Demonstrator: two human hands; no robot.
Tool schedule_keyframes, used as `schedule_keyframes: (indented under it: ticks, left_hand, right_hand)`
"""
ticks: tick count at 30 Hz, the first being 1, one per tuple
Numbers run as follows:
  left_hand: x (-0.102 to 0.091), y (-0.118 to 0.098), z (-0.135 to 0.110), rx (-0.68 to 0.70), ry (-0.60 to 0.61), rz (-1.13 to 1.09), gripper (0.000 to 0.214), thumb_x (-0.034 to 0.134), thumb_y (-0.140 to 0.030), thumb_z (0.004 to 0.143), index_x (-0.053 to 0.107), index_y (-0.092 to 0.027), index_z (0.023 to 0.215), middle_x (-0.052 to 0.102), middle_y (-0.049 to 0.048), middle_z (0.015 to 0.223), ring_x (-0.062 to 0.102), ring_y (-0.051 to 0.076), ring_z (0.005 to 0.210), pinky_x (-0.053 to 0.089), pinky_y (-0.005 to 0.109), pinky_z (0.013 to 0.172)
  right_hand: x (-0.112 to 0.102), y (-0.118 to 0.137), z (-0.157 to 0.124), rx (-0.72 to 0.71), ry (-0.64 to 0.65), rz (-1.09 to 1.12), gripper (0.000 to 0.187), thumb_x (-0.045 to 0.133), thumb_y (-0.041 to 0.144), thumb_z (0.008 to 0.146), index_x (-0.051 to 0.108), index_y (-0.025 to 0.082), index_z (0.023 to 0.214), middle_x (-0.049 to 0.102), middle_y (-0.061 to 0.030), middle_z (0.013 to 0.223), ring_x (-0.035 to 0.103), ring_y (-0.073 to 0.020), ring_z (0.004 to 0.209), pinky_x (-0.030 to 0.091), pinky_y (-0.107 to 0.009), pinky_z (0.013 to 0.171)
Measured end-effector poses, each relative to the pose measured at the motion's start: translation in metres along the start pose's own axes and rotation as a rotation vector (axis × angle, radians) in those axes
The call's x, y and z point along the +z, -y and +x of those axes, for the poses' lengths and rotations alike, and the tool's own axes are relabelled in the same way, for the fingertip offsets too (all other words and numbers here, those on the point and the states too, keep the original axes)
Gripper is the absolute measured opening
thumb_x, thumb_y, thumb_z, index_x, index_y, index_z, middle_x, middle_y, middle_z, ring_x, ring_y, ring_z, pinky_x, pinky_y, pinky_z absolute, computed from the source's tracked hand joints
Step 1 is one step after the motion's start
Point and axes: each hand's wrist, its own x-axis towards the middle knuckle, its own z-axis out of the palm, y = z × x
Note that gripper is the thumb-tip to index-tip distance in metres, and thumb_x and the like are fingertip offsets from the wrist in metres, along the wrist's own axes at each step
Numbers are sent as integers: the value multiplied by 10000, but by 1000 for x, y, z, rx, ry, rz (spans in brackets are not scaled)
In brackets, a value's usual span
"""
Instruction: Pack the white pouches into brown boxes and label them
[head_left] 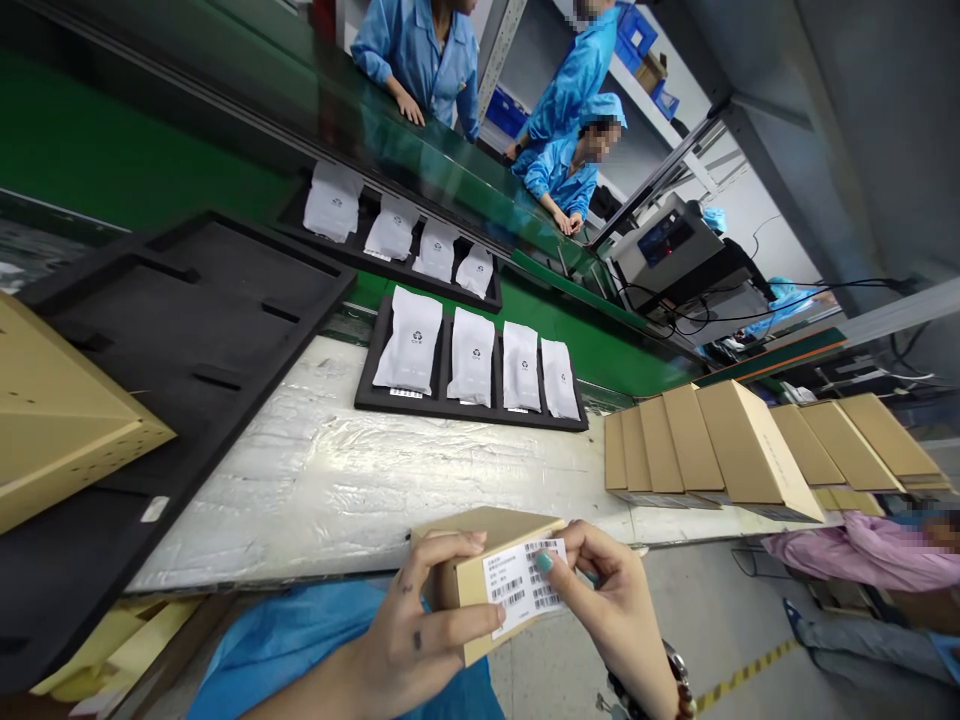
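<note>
**Small carton held in both hands, barcode label at its end**

At your far left a large tan box (60,420) sits on a black foam insert (202,310) that overhangs the counter (337,480), whose top is wrapped in wrinkled clear film.

Your left hand (420,640) is curled around the near end of a small cardboard carton (487,570) — thumb on top, fingers wrapped over the front face, closed firmly on it. The carton is lifted just off the counter's near edge, above your blue sleeve. A white barcode label (529,590) lies on the carton's end face. Your right hand (607,600) meets it from the other side: the thumb and forefinger pinch at the label's right edge, the other fingers loosely bent behind the carton.

Further back on the counter, a black tray (390,400) carries 4 white pouches (472,355) side by side; a second tray with 4 more sits beyond it on the green belt (592,340).

To the right, a row of tan cartons (720,440) leans together on the counter. Behind the belt, 3 people in blue coats (427,50) stand at the far side — one hand rests on the rail.
</note>
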Motion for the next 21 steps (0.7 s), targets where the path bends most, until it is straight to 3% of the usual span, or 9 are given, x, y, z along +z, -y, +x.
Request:
schedule_keyframes:
  ticks: [12, 21]
  left_hand:
    - [1, 2, -6, -17, 20, -33, 323, 655, 13, 827, 649, -219, 1052, 387, 105, 1320, 460, 277, 1298, 556, 412, 964]
    - [-1, 1, -2, -11, 15, -18, 262, 657, -33, 850, 648, -215, 1039, 401, 107, 1295, 467, 272, 1290, 564, 396, 956]
  right_hand:
    - [-1, -1, -1, 12, 7, 9, 266, 661, 407, 915, 610, 195, 762, 570, 4, 653, 465, -127, 601, 381, -235, 549]
    - [0, -1, -1, 7, -5, -31, 291, 646, 423, 917, 594, 194, 745, 540, 4, 632, 455, -134, 588, 382, -252, 541]
